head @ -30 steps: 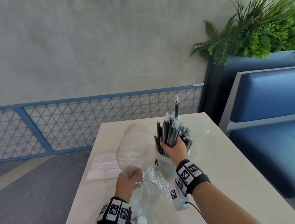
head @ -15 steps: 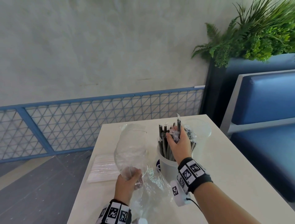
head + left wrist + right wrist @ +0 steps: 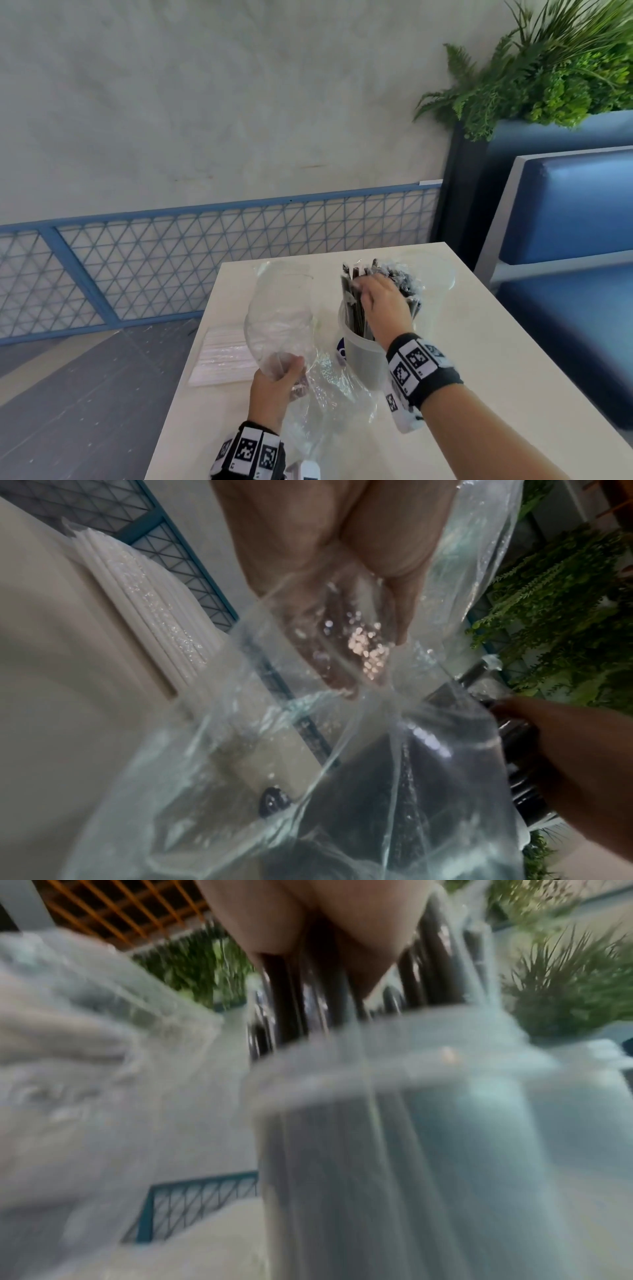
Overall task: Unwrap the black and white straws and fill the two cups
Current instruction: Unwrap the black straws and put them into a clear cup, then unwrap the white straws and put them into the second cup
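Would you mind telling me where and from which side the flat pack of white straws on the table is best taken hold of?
Probably across its middle, from above on the left. The pack of white straws lies flat near the table edge's left side, long and thin, so fingers could wrap its narrow width. Its right end sits under the clear plastic bag gripped by the left hand, so that side is blocked.
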